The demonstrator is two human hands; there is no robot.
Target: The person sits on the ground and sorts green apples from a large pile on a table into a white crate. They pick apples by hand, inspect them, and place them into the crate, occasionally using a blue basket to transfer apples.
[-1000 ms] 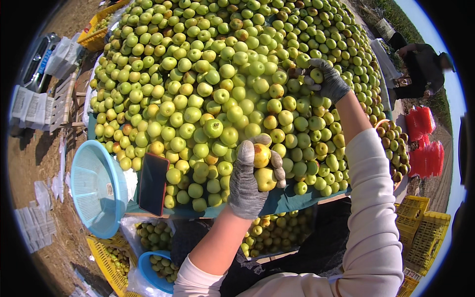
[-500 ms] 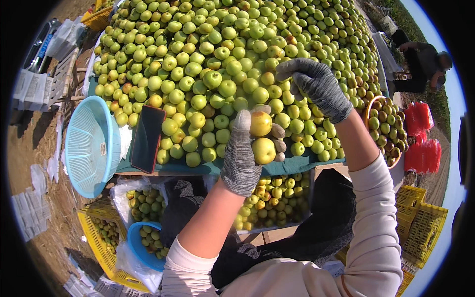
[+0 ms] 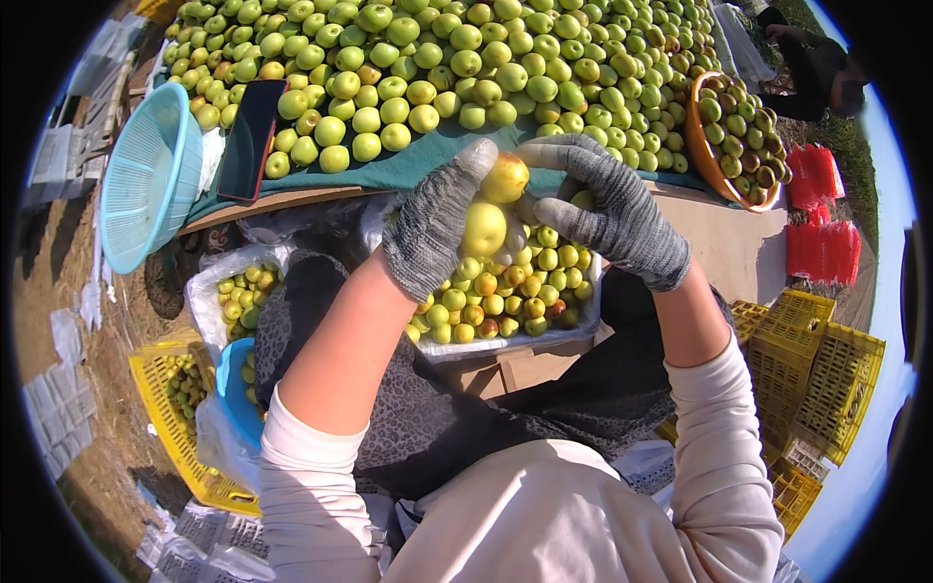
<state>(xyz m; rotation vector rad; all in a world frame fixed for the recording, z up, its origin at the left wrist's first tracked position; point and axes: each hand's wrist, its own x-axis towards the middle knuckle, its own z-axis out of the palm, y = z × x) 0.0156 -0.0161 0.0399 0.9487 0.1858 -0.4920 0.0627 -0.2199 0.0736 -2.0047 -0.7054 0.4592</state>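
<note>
Both my hands wear grey knit gloves and are close together over a lined box of jujubes (image 3: pixel 505 301) below the table edge. My left hand (image 3: pixel 432 223) is closed on two yellow-green jujubes. The upper jujube (image 3: pixel 505 178) has a brown patch; the lower jujube (image 3: pixel 483 229) is plain. Facing it, my right hand (image 3: pixel 622 219) curls its fingers and thumb around a green jujube (image 3: pixel 583 200), mostly hidden in the palm. Its fingertips reach the upper jujube of my left hand. Beyond lies a large heap of jujubes (image 3: pixel 466 63) on a green cloth (image 3: pixel 389 167).
At the left are a light-blue plastic basket (image 3: pixel 146 185), a phone (image 3: pixel 251 141) and a yellow crate (image 3: pixel 160 418) by a blue bowl (image 3: pixel 233 389). An orange basket (image 3: pixel 702 146) of browner jujubes, red bags (image 3: pixel 814 255) and stacked yellow crates (image 3: pixel 802 364) are right. Another person (image 3: pixel 826 73) sits far right.
My right hand has come from over the heap to my left hand, with a jujube now in it. My left hand keeps its two jujubes. The view has tipped down toward my lap.
</note>
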